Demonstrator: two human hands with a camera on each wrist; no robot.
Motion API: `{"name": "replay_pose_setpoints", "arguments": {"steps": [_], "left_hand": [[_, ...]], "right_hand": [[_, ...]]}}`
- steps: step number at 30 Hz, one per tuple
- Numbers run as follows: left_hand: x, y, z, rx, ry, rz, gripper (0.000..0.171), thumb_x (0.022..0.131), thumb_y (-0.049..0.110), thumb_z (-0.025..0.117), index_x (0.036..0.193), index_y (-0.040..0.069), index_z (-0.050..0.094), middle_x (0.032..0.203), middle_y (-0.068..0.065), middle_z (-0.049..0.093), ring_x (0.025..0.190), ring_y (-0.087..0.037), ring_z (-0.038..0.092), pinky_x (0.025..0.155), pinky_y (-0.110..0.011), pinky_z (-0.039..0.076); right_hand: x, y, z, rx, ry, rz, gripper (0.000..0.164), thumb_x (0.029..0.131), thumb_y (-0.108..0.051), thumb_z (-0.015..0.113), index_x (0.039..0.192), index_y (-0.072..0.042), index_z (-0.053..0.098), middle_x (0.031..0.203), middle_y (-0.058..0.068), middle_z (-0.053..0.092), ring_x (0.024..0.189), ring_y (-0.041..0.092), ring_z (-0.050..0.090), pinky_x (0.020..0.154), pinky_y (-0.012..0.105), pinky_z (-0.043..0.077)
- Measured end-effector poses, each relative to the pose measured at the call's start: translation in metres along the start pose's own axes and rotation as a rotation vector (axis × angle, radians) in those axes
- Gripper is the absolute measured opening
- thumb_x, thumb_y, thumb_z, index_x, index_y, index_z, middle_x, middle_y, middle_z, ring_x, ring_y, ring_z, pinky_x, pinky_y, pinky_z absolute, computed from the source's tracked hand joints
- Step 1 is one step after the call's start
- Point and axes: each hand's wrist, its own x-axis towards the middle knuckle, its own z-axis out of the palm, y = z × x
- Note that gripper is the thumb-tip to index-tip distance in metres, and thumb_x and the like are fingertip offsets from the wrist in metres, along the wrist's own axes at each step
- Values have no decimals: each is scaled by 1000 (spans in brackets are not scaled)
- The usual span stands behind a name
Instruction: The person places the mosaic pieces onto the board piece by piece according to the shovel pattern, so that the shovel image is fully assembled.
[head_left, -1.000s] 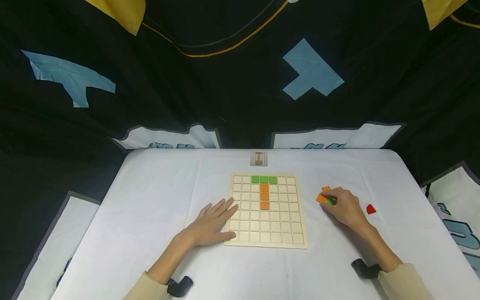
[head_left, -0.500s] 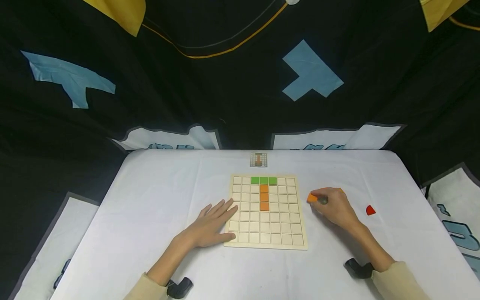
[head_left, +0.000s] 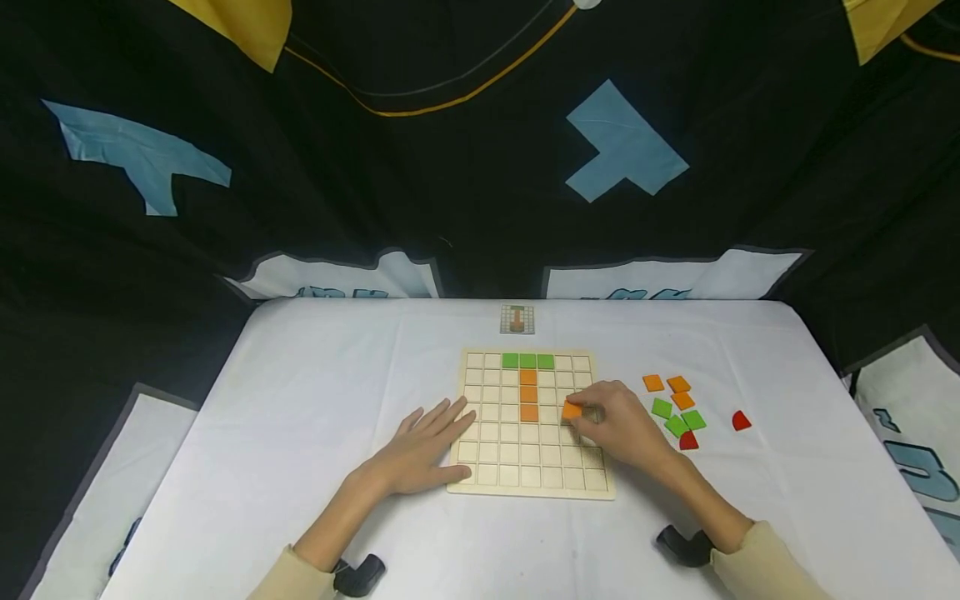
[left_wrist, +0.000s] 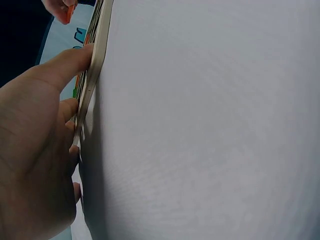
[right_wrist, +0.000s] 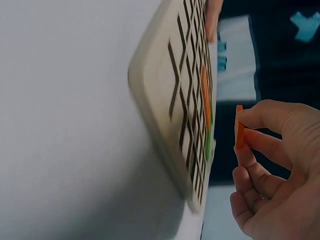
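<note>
A pale wooden grid board (head_left: pixel 510 475) lies on the white table with green square tiles (head_left: pixel 528 361) in its top row and a column of orange square tiles (head_left: pixel 528 393) below them. My left hand (head_left: pixel 423 450) rests with spread fingers on the board's left edge; in the left wrist view its thumb (left_wrist: pixel 75 62) lies against that edge. My right hand (head_left: pixel 626 425) is over the board's right side, pinching an orange square tile (head_left: pixel 572 410) between thumb and fingers. In the right wrist view the pinched tile (right_wrist: pixel 240 126) is raised above the board, seen edge-on.
Loose orange tiles (head_left: pixel 653 382), green tiles (head_left: pixel 677 426) and a red rounded piece (head_left: pixel 688 440) lie right of the board. Another red piece (head_left: pixel 741 420) sits farther right. A small pattern card (head_left: pixel 517 319) lies beyond the board.
My right hand picked an orange tile from the loose pieces and carried it left over the board, uncovering the pile. My left hand stayed in place.
</note>
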Motion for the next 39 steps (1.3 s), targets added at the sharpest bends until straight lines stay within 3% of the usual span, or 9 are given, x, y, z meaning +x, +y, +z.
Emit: {"name": "replay_pose_setpoints", "arguments": {"steps": [11,18,30,39], "left_hand": [[0,0,-1,1,-6,-2,80,96,55,55,158,12,30,166,-8,14,151,-31,10,117,-59,5],[0,1,-1,-4,-8,-5,80,96,55,56,158,13,30,166,-8,14,151,-31,9,117,-59,4],[1,0,0,3,-11,-9,80,96,56,56,159,14,30,166,-7,13,151,-30,9,117,-58,4],[1,1,0,10,-13,-15,80,96,56,56,159,14,30,166,-6,13,151,-29,9,117,-58,4]], "right_hand": [[5,-19,28,39,-80,-44,29,83,-10,78,111,-6,77,108,1,72,106,22,58,93,43,47],[6,-21,39,4,-92,-43,29,83,-13,79,111,-7,77,109,2,72,103,22,58,90,41,48],[8,-25,45,21,-108,-34,29,79,-5,77,108,-8,78,108,0,72,103,22,58,90,41,48],[9,-27,48,-26,-94,-81,26,79,-7,81,105,-8,79,105,-1,72,98,21,58,87,39,47]]}}
